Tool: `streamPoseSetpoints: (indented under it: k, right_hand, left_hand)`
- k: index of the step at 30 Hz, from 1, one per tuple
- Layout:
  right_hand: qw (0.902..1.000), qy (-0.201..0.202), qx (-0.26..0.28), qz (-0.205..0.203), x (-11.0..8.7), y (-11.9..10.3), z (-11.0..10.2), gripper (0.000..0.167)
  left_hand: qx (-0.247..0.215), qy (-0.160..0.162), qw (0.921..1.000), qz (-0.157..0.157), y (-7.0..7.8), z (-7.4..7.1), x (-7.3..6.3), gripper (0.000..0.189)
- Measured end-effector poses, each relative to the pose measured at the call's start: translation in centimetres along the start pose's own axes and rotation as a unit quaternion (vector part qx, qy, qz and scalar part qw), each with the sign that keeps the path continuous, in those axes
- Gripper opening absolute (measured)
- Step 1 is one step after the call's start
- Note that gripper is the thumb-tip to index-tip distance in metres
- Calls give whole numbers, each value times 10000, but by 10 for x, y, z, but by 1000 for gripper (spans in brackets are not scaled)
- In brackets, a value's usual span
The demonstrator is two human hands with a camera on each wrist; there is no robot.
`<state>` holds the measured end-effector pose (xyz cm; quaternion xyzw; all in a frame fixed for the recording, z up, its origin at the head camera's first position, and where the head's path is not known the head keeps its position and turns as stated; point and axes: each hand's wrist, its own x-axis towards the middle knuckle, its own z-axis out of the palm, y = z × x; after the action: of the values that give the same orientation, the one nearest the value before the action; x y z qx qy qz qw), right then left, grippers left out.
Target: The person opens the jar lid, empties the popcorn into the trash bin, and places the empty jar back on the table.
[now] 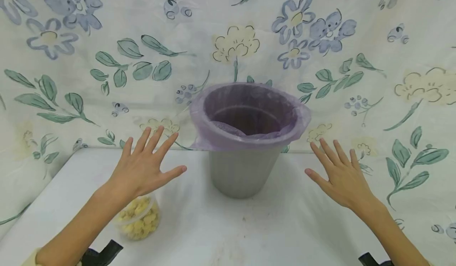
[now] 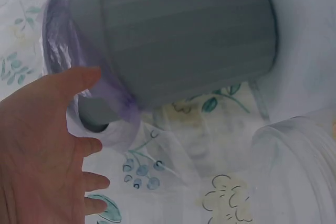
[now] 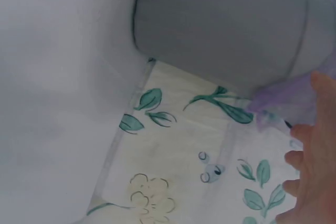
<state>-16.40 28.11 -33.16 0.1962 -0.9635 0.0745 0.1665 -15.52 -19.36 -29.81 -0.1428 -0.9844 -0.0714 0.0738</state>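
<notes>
A grey trash bin [image 1: 244,171] stands upright on the white table, lined with a thin purple trash bag [image 1: 249,141] folded over its rim. To the bin's left my left hand [image 1: 142,171] is raised with spread fingers, holding nothing. My right hand [image 1: 342,181], also spread and holding nothing, hovers on the other side. Both hands are apart from the bin in the head view. Under my left wrist sits a clear plastic jar [image 1: 139,218] of yellow pieces, partly hidden by the forearm. The left wrist view shows the bin's ribbed side [image 2: 189,35] beyond my thumb.
A flower-printed cloth [image 1: 235,16] hangs behind the table and down both sides. Some small brownish specks and smudges mark the white tabletop [image 1: 242,234] in front of the bin. Black straps [image 1: 103,254] show below the left forearm.
</notes>
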Motion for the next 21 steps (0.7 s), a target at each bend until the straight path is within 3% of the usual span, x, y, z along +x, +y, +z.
streamPoseSetpoints:
  k: [4, 9, 15, 21]
  right_hand:
    - [9989, 190, 428, -18, -3, -3, 4, 65]
    - [9893, 405, 1403, 63, -6, -13, 15, 43]
    - [9699, 572, 2368, -42, -11, -36, 32, 32]
    - [9400, 327, 3391, -190, -9, -62, 47, 37]
  left_hand:
    - [-92, 152, 9998, 72, -3, -3, -6, 88]
    - [-705, 425, 9966, -3, -19, -1, -19, 83]
    - [-1900, 16, 9808, -441, -50, 9, -42, 84]
    - [-2633, -190, 9641, -274, -78, 24, -65, 84]
